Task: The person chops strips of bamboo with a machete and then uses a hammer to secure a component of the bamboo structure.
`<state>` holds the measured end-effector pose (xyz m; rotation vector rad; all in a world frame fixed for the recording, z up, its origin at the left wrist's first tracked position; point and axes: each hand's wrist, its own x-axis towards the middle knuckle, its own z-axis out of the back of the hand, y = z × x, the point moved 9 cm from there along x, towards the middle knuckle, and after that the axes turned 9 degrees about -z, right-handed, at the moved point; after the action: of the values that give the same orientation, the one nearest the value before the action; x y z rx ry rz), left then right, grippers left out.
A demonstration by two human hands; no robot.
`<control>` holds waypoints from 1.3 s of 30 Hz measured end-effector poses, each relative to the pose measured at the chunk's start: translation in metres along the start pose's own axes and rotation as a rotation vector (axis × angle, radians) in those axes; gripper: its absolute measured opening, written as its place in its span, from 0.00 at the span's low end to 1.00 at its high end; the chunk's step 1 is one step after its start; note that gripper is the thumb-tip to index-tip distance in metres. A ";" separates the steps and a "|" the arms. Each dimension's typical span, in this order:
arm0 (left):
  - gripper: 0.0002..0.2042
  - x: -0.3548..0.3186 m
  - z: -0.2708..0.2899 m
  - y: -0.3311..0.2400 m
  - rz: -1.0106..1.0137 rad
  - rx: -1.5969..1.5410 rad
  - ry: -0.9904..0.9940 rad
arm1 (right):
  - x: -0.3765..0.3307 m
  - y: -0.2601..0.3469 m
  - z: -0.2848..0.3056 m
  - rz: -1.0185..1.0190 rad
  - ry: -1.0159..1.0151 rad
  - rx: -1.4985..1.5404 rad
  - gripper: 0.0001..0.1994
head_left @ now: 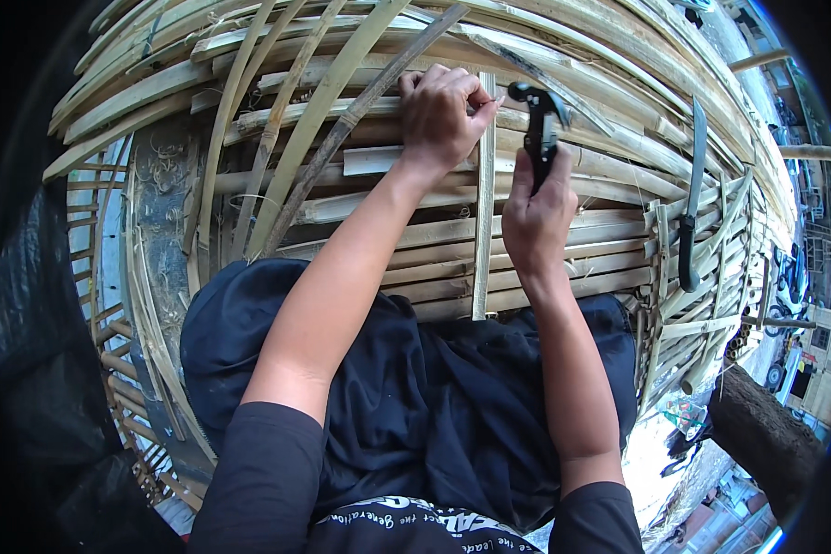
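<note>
My left hand [441, 111] is closed in a pinch, thumb and finger at the upper end of an upright bamboo strip [483, 222]. A small thin nail seems to stick out at the fingertips, mostly hidden by them. My right hand [540, 210] is wrapped round the handle of a black claw hammer [539, 129], whose head is just right of the left fingertips. The upright strip lies across several split bamboo slats [425, 254] that run sideways. My lap, in dark cloth, is just below the slats.
Loose bamboo strips [319, 134] slant across the slats on the left. A long knife [693, 198] with a black handle lies on the slats at right. Beyond it are a woven bamboo edge [702, 277] and a tree trunk [764, 434]. Black sheeting [46, 351] hangs far left.
</note>
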<state>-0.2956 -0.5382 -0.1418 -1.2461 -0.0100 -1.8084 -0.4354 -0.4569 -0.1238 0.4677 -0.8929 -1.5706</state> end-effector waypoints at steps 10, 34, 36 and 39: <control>0.10 -0.001 0.000 0.001 -0.003 -0.014 -0.008 | -0.011 0.014 0.014 0.171 -0.186 0.083 0.13; 0.11 -0.001 0.001 -0.001 -0.012 0.003 -0.013 | -0.001 0.001 0.000 0.096 -0.057 -0.032 0.10; 0.13 -0.001 0.002 -0.001 -0.032 0.016 -0.012 | 0.001 -0.005 -0.009 0.030 0.004 -0.082 0.10; 0.11 -0.002 0.000 0.002 -0.001 -0.009 -0.005 | -0.005 0.011 0.014 0.105 -0.166 0.092 0.10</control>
<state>-0.2938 -0.5380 -0.1445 -1.2575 -0.0054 -1.8082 -0.4372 -0.4477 -0.1075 0.3521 -1.1029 -1.4922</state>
